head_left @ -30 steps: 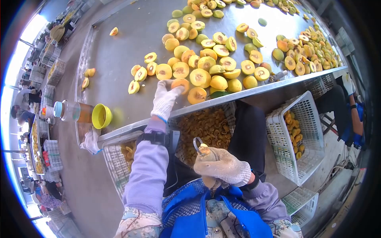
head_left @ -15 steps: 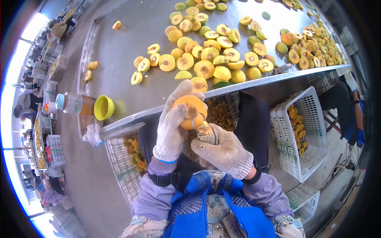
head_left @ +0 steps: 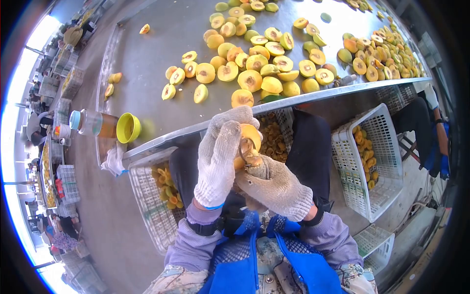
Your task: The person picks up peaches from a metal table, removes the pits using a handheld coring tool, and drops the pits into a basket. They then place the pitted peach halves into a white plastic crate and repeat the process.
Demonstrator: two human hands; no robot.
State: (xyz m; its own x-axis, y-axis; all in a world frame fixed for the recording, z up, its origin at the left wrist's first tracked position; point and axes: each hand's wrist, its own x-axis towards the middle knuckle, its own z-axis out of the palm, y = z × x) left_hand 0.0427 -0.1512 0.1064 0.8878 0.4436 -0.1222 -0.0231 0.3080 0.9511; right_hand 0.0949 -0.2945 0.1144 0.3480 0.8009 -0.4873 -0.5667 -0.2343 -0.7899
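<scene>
My left hand (head_left: 219, 154), in a pale knitted glove, is closed around a yellow peach half (head_left: 250, 134) just below the table edge. My right hand (head_left: 279, 188), gloved too, grips a pitting tool with a curved metal loop blade (head_left: 241, 151). The loop lies against the peach half, and bits of flesh cling near its base. The tool's handle is mostly hidden in the fist. Beyond my hands, cut peach halves (head_left: 226, 72) with brown stone hollows are spread on the metal table (head_left: 147, 83).
Under the table stand a white crate (head_left: 149, 208) of peach pieces at left and another crate (head_left: 350, 176) at right. A yellow-green cup (head_left: 128, 128) and a jar (head_left: 95, 125) of brownish liquid are at the table's left. A co-worker's gloved hand (head_left: 431, 97) shows at far right.
My left hand has turned the peach half more edge-on, its fingers folding over it. The loop blade now sits closer into the fruit. Another peach half now lies on the table's near side.
</scene>
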